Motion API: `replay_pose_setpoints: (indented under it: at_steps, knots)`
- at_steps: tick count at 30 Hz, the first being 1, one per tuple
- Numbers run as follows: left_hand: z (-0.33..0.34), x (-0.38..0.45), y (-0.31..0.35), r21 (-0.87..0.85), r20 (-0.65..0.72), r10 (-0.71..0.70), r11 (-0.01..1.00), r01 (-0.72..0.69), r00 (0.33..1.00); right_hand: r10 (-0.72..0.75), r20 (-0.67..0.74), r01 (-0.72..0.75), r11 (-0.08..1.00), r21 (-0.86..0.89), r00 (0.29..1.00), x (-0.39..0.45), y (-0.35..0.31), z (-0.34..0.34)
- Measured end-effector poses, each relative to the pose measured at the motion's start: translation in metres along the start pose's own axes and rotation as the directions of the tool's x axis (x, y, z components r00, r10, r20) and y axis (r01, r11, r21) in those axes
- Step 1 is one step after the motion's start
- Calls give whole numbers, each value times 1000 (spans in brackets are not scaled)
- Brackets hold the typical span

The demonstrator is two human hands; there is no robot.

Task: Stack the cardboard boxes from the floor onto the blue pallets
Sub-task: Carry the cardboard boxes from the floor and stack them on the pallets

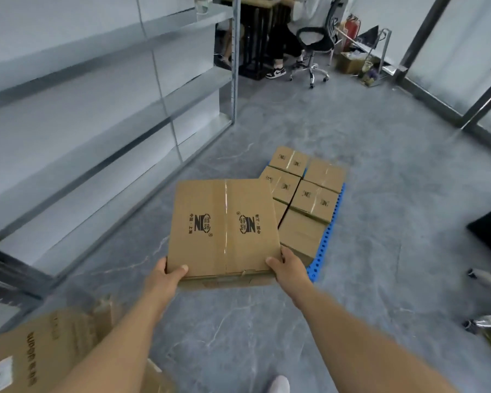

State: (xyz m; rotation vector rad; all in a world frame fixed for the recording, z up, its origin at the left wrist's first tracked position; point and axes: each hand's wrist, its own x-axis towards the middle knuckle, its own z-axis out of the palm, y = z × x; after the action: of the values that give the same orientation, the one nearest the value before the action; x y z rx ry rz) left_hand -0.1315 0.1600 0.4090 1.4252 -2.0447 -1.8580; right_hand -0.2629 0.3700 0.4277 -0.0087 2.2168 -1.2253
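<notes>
Carrying a taped cardboard box (224, 228) in the air, between the body and the blue pallet (328, 236). Left hand (165, 276) curled round the near left corner, thumb on the top; right hand (288, 266) gripping the near right corner in the same way. Box held level, logo prints upward, still above the floor and just near of the stacked boxes (304, 188).

For a good placing, probably best to keep the box flat, bring it forward over the near part of the pallet, line the edges with the neighbours, then lower and free the fingers last. Risk: a corner catching the near box (302, 236) of the stack.

Grey marbled floor (380, 165). Metal shelving (97, 95) along the left. Another cardboard box (40, 355) at near left. Far away, an office chair (312, 43) and a seated person (289, 32) at a desk. Glass partition (451, 52) at far right.
</notes>
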Motion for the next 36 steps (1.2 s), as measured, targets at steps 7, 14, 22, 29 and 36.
replay_pose_setpoints:
  at_steps: [7, 14, 22, 29, 36]
  knots:
    - [115, 2, 46, 102, 138, 53, 993, -67, 989, 90, -107, -85, 995, 54, 990, 22, 47, -103]
    - [173, 10, 58, 211, 240, -9, 977, -43, 971, 166, -120, -142, 972, 187, 979, 34, 81, -150]
    - [224, 42, 79, 316, 394, -52, 945, -82, 917, 278, -212, -221, 941, 257, 937, 52, 104, -176]
    - [260, 99, 80, 337, 501, -96, 937, -91, 860, 353, -282, -261, 912, 315, 892, 97, 120, -171]
    - [324, 215, 62, 400, 464, -43, 901, -166, 885, 320, -349, -210, 925, 317, 881, 216, 150, -162]
